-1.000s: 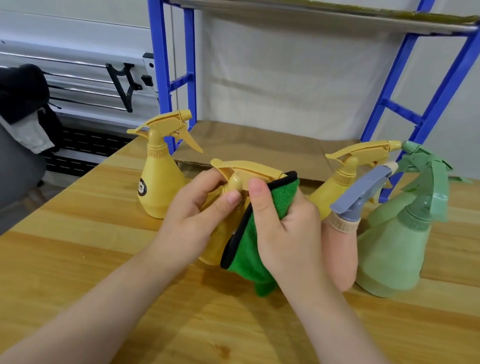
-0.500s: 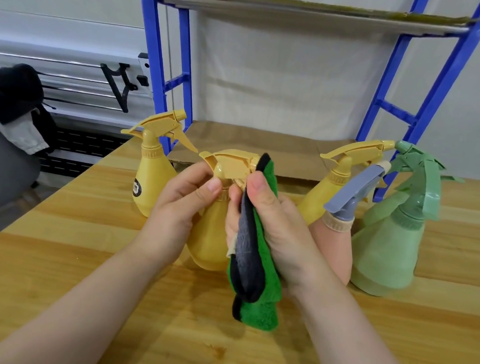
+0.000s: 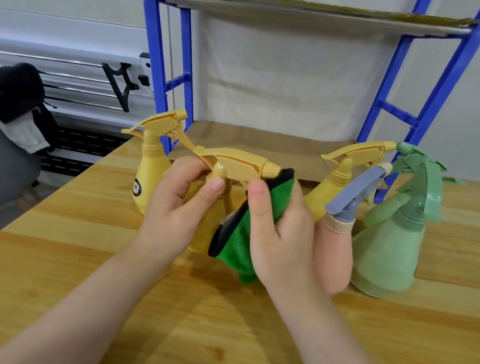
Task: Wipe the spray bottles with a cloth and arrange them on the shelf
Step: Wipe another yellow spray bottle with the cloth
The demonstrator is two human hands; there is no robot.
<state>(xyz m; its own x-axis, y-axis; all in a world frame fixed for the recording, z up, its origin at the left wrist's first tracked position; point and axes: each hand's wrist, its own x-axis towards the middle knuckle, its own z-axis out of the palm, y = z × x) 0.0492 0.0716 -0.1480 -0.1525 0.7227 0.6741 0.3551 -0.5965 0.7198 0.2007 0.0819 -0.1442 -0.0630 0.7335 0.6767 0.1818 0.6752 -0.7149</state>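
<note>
Your left hand (image 3: 175,214) grips the neck of the yellow spray bottle (image 3: 234,164); your right hand (image 3: 280,235) pinches the green cloth (image 3: 238,243) against it. At 3 o'clock a pink bottle (image 3: 338,252) and green bottles (image 3: 389,253) crowd the surface (image 3: 59,269); the blue shelf (image 3: 263,144) stands at 12.

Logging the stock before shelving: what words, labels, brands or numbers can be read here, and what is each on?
No text is legible anywhere.
Round dark label on the left yellow spray bottle: a pale mark shows, too small and blurred to read.
The other bottles, green cloth and blue shelf frame: no visible text.
</note>
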